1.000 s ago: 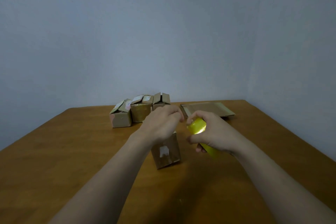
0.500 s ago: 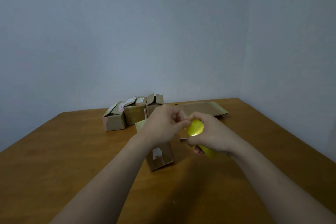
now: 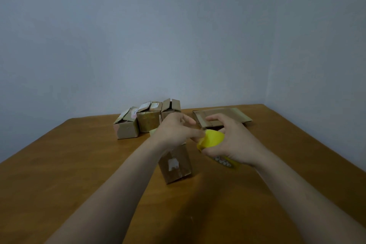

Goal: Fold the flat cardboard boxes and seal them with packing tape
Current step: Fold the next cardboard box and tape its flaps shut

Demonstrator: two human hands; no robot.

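- Holding the tape is the right hand, fingers curled round the yellow roll and keeping it up off the surface.
- The left hand is right up against the roll's left edge. Thumb and forefinger tips are on it and the other fingers are lifted. Honestly can't tell if it's pinching a tape end or just touching.
- One box stands on the surface directly under the left hand and wrist, leaning a bit, with a torn white patch on its near face. The hand hides its top.
- The back boxes are three in a row, side by side near the wall, with flaps partly up.
- Flat cardboard lies at the far right, just behind the right hand.
- Both forearms come in from the bottom edge, and the hands meet at the roll, mid-surface.
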